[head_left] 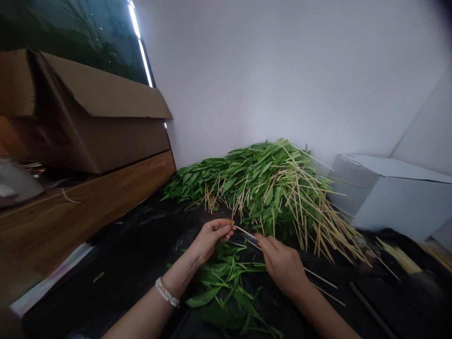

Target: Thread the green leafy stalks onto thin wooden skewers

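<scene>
My left hand (213, 234), with a beaded bracelet at the wrist, pinches a small green stem piece at the tip of a thin pale stick (245, 232). The fingers of my right hand (282, 264) are closed around the stick's other end, and the stick slants between both hands. Below them, loose green leaves and stems (226, 278) lie on black plastic sheeting (130, 263). Just beyond my hands rises a large heap of leafy greens (254, 165), with many thin wooden sticks (318, 221) poking out toward me and to the right.
At the left, an open cardboard box (116, 141) stands on a wooden surface (130, 183). A white box (402, 202) sits against the wall on the right. Near it lies a bundle of pale sticks (399, 256). A white wall (268, 70) closes off the back.
</scene>
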The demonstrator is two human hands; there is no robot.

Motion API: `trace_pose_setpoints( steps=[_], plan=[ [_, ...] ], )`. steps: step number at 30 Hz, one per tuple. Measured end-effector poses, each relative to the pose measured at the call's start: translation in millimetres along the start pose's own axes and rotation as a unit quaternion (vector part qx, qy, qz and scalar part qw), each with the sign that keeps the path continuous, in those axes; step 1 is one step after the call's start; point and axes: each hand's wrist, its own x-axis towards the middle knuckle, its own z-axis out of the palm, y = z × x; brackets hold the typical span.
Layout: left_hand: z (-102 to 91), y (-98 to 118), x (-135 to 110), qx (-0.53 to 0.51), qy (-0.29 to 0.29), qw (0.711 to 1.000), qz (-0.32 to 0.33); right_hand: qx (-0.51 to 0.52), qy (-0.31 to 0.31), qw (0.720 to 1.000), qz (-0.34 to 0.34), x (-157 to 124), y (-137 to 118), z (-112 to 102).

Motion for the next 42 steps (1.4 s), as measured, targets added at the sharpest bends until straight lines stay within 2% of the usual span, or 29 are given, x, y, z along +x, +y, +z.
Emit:
trace_pose_setpoints(
  steps=[4, 24, 32, 38, 42],
  plan=[
    [0.7, 0.0, -1.3, -0.014, -0.003, 1.000, -0.025, -0.001, -0.005, 1.000, -0.005, -1.1, -0.7, 1.3],
    [1.4, -3.5, -0.4, 0.018, -0.014, 1.000, 0.004, -0.010, -0.020, 1.000, 0.003, -1.9, -1.9, 2.4],
    [3.4, -6.3, -1.2, 0.017, -0.029, 0.999, -0.019, 0.017, -0.030, 0.999, 0.014, -3.5, -1.9, 4.7],
    [5.8, -5.5, -2.6, 0.018, -0.016, 1.000, 0.017, 0.035, -0.065, 0.996, 0.050, -2.3, -4.0, 3.3],
    [4.8, -5.3, -1.6, 0.021, -0.008, 1.000, 0.014, 0.043, -0.065, 0.995, 0.055, -1.9, -5.6, 2.1]
  ],
)
